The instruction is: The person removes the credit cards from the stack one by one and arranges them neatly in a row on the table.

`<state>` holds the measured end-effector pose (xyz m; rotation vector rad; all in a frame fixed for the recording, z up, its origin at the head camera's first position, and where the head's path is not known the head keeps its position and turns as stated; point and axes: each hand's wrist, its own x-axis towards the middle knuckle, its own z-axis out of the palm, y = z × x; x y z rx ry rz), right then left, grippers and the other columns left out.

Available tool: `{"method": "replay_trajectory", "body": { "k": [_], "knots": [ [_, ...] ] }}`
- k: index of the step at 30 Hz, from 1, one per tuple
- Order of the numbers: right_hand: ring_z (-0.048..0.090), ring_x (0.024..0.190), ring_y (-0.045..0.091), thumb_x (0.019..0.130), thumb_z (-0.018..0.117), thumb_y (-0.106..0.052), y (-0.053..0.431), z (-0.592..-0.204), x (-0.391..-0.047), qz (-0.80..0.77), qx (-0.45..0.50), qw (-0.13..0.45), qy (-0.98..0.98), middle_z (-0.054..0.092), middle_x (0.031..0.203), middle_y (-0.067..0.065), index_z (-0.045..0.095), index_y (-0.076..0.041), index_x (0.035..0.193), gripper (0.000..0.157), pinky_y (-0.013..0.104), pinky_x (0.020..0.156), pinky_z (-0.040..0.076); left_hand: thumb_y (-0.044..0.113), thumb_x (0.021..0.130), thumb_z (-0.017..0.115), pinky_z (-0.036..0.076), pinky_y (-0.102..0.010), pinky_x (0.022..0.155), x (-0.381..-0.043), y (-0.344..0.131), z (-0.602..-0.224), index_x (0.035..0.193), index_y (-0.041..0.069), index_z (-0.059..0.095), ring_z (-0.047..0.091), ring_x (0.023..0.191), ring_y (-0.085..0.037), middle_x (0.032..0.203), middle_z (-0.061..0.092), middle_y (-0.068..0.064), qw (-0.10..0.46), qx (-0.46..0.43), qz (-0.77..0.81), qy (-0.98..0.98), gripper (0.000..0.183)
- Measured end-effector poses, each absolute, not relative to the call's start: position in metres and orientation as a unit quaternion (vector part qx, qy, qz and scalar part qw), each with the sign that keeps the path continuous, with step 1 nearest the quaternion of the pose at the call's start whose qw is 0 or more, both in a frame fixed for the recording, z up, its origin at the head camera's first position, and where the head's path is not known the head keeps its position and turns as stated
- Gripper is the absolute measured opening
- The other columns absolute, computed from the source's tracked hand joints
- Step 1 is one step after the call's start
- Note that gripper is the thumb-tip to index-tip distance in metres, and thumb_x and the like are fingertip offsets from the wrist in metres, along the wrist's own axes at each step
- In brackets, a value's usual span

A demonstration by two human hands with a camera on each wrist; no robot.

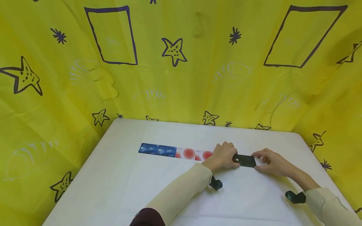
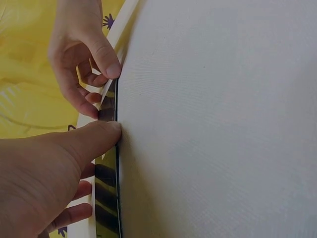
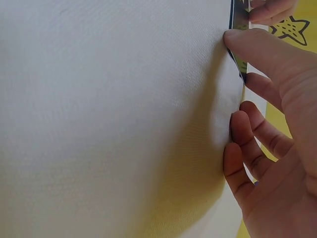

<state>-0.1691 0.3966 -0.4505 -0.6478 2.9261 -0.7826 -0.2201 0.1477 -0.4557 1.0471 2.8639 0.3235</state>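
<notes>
A black card (image 1: 246, 160) with a small chip lies flat on the white table, at the right end of a row of cards. My right hand (image 1: 272, 161) pinches its right end, thumb on the near edge and forefinger on the far edge. At its left end, my left hand (image 1: 224, 156) grips across the row with thumb on the near edge and fingers on the far side. That hand covers part of the row. Left of it lie two white cards with red circles (image 1: 189, 153), then two blue VIP cards (image 1: 148, 148).
The white table (image 1: 164, 185) stretches around the row of cards. A yellow curtain (image 1: 195, 78) with drawn stars and frames hangs along its back and sides. Dark wrist devices (image 1: 216, 183) jut out below both wrists.
</notes>
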Motion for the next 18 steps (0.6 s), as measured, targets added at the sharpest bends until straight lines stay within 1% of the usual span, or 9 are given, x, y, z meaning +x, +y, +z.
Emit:
{"method": "replay_trajectory", "body": {
  "k": [9, 18],
  "knots": [
    [0.048, 0.082, 0.010, 0.083, 0.087, -0.022, 0.3965, -0.4518, -0.1676, -0.258, -0.206, 0.020, 0.944, 0.054, 0.096, 0.000, 0.069, -0.011, 0.120, 0.043, 0.027, 0.067, 0.040, 0.053, 0.086, 0.078, 0.037, -0.026, 0.077, -0.2214, 0.1489, -0.4576, 0.107, 0.026, 0.075, 0.045, 0.094, -0.009, 0.095, 0.055, 0.011, 0.037, 0.341, 0.105, 0.933, 0.035],
    [0.048, 0.081, 0.009, 0.083, 0.087, -0.021, 0.3970, -0.4521, -0.1685, -0.258, -0.213, 0.014, 0.942, 0.054, 0.095, -0.001, 0.069, -0.011, 0.119, 0.042, 0.026, 0.066, 0.039, 0.054, 0.086, 0.078, 0.039, -0.027, 0.080, -0.2207, 0.1481, -0.4563, 0.108, 0.026, 0.075, 0.045, 0.095, -0.009, 0.096, 0.055, 0.011, 0.039, 0.342, 0.104, 0.933, 0.036]
  ]
}}
